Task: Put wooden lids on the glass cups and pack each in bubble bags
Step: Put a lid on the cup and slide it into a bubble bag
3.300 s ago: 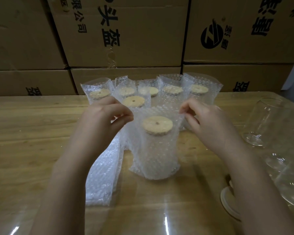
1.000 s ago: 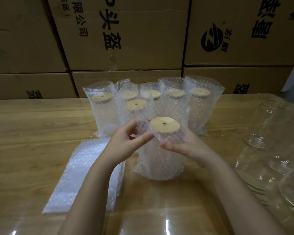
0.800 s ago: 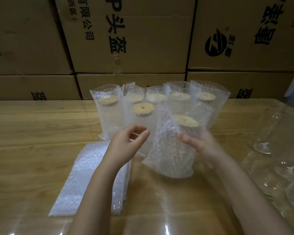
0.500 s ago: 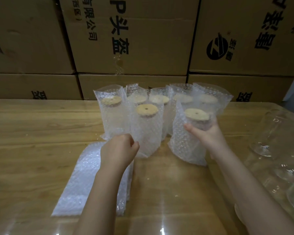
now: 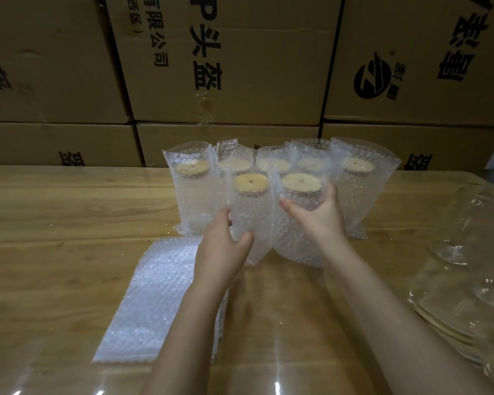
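Bare forearms (image 5: 188, 323), left hand (image 5: 221, 252), right hand (image 5: 318, 218)

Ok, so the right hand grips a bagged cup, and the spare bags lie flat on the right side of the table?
No. The right hand does grip a bagged cup, but the spare bags lie flat on the left side of the table; the head view shows it.

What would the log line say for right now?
right hand: grips front-right bagged cup | left hand: touches front-left bagged cup | spare bubble bags: flat on table
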`<state>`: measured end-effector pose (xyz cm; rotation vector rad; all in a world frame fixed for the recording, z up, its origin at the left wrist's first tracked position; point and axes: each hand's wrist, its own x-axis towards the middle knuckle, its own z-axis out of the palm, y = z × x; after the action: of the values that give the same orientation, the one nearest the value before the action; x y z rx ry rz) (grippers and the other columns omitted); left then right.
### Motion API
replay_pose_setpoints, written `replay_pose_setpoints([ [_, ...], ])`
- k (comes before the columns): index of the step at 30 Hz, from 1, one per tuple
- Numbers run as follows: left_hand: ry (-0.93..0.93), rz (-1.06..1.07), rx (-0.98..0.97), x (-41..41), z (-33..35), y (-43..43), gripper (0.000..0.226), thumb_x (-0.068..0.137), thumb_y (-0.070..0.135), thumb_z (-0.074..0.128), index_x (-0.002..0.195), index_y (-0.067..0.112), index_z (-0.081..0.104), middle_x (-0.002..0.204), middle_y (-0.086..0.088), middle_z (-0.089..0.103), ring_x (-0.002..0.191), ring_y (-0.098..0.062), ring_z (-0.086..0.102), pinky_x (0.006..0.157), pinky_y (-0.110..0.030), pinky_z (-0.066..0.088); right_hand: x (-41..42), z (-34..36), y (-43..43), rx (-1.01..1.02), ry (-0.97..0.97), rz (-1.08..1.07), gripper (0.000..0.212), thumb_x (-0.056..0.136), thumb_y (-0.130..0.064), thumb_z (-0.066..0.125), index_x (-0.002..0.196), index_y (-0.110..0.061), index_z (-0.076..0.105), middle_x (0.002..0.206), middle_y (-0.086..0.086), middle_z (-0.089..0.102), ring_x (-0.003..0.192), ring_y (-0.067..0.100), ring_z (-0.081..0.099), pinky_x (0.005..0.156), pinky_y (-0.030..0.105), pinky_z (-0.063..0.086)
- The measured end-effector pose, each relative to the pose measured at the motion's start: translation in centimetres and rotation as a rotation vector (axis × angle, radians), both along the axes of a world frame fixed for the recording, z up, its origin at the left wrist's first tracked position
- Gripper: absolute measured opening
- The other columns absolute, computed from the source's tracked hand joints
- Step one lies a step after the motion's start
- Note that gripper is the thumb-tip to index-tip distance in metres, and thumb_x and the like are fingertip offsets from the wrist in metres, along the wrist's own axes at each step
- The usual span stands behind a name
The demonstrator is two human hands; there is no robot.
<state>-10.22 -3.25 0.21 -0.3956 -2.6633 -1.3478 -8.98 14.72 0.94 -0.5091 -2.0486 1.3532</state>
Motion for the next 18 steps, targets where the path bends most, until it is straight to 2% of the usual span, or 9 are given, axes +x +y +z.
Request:
replay_pose_setpoints([
  [4, -0.023, -0.016, 0.106, 0.1, 0.2, 0.4, 0.063, 0.088, 0.03, 0.059, 0.145, 0.029, 0.033, 0.136, 0.002, 0.05, 0.089, -0.008, 0.06, 0.083, -0.039, 0.054, -0.5, 0.0, -0.1, -0.005, 0.003, 0.019, 0.102, 0.069, -0.051, 0.08, 0.148, -0.026, 0.021, 0.152, -0.002, 0.032, 0.136, 0.021, 0.036, 0.092, 0.028, 0.032],
  [8, -0.032, -0.03, 0.135, 0.1, 0.0, 0.6, 0.065, 0.088, 0.029, 0.061, 0.146, 0.03, 0.031, 0.138, 0.003, 0.048, 0.092, -0.008, 0.061, 0.079, -0.037, 0.055, -0.2, -0.8, -0.2, -0.06, -0.001, 0.055, 0.106, 0.069, -0.054, 0.078, 0.15, -0.031, 0.014, 0.157, -0.002, 0.024, 0.141, 0.02, 0.028, 0.1, 0.032, 0.03],
  [11, -0.038, -0.016, 0.149, -0.3, -0.5, 0.5, 0.063, 0.087, 0.028, 0.061, 0.144, 0.026, 0.035, 0.133, 0.005, 0.048, 0.086, -0.002, 0.059, 0.069, -0.027, 0.05, 0.7, -0.7, 0.1, -0.096, -0.03, 0.115, 0.111, 0.063, -0.062, 0.074, 0.15, -0.037, 0.01, 0.158, -0.003, 0.02, 0.143, 0.021, 0.024, 0.11, 0.042, 0.03],
  [13, -0.093, 0.021, 0.196, -0.8, -0.9, 0.3, 0.058, 0.086, 0.028, 0.062, 0.139, 0.021, 0.039, 0.131, 0.002, 0.048, 0.09, -0.01, 0.06, 0.067, -0.024, 0.047, 2.0, -0.6, 0.7, -0.088, -0.039, 0.128, 0.115, 0.053, -0.075, 0.067, 0.148, -0.039, 0.013, 0.157, -0.003, 0.024, 0.142, 0.021, 0.027, 0.109, 0.049, 0.035],
  [15, -0.214, 0.052, 0.293, -1.2, -1.3, 0.0, 0.06, 0.083, 0.03, 0.062, 0.136, 0.015, 0.04, 0.127, -0.005, 0.051, 0.097, -0.023, 0.063, 0.08, -0.037, 0.054, 3.4, -1.1, 1.3, -0.062, -0.066, 0.094, 0.118, 0.05, -0.081, 0.061, 0.148, -0.036, 0.015, 0.154, -0.003, 0.029, 0.138, 0.02, 0.034, 0.103, 0.042, 0.04],
  [16, -0.284, 0.049, 0.323, -1.4, -1.5, 0.0, 0.064, 0.081, 0.031, 0.062, 0.137, 0.013, 0.038, 0.121, -0.007, 0.052, 0.097, -0.025, 0.064, 0.085, -0.043, 0.054, 3.9, -1.6, 1.6, -0.068, -0.097, 0.085, 0.117, 0.053, -0.078, 0.063, 0.149, -0.034, 0.015, 0.152, -0.003, 0.032, 0.136, 0.02, 0.037, 0.1, 0.039, 0.041],
  [18, -0.405, 0.017, 0.352, -1.4, -2.1, 0.3, 0.068, 0.082, 0.028, 0.061, 0.143, 0.014, 0.032, 0.109, -0.003, 0.054, 0.088, -0.024, 0.067, 0.083, -0.042, 0.057, 4.5, -2.8, 1.8, -0.102, -0.195, 0.121, 0.109, 0.064, -0.064, 0.073, 0.15, -0.028, 0.018, 0.149, -0.001, 0.037, 0.133, 0.021, 0.04, 0.103, 0.04, 0.04],
])
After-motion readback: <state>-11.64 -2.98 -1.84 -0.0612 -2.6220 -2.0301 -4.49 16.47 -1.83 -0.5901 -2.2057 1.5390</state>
